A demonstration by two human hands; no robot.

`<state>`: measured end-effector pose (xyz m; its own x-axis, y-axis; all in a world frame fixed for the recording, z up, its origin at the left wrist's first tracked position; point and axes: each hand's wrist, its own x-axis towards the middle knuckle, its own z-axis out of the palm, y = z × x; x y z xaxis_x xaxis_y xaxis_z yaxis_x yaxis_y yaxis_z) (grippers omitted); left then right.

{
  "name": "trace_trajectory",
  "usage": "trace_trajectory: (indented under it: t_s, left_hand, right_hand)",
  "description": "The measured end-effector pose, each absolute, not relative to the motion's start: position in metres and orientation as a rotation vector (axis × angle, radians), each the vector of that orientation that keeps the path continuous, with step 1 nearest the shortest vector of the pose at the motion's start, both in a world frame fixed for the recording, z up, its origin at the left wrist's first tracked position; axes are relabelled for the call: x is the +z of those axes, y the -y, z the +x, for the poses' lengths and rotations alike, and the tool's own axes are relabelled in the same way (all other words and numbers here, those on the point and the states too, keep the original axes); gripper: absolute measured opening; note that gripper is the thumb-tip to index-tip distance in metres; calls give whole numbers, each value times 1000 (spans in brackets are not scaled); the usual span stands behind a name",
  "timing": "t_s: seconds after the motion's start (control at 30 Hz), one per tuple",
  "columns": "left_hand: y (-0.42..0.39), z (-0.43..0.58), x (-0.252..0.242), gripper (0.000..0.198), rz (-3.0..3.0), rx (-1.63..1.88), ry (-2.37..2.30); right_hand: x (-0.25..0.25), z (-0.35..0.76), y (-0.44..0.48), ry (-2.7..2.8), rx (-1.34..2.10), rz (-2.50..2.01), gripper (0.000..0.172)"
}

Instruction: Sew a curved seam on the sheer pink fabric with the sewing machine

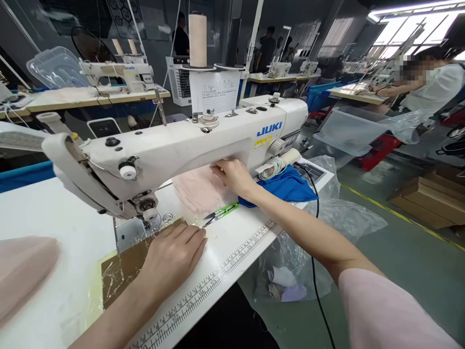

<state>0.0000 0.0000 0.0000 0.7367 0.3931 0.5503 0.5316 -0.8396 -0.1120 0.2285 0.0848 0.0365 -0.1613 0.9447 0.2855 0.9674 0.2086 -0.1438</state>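
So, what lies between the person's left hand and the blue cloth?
In the head view, green-handled snips lie there, blades toward the left hand and handle end by the edge of the blue cloth.

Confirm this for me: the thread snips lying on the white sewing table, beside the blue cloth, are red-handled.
No, the colour is wrong: the head view shows the thread snips are green-handled, not red-handled. They do lie on the white sewing table, beside the blue cloth.
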Motion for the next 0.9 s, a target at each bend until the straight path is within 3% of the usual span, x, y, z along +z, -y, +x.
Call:
trace_trajectory:
  t_s: [0.23,0.4,0.77,0.83,0.9]
  left_hand:
    - [-4,-3,-3,29,-2683,-751,754]
    - [-5,-3,-4,29,-2695,-721,747]
    - [-65,56,-4,33,-2740,-639,908]
    - [-81,64,-9,33,-2757,-628,958]
    - [-92,68,-13,34,-2772,-636,996]
  right_hand:
    - [23,240,-77,2282,-187,-1599,48]
    - [12,252,-58,2389,-196,-1376,32]
    - [28,246,-50,2309,-281,-1491,33]
    - [44,244,-26,2225,39,-1361,26]
    - [59,242,1,2247,690,-1190,18]
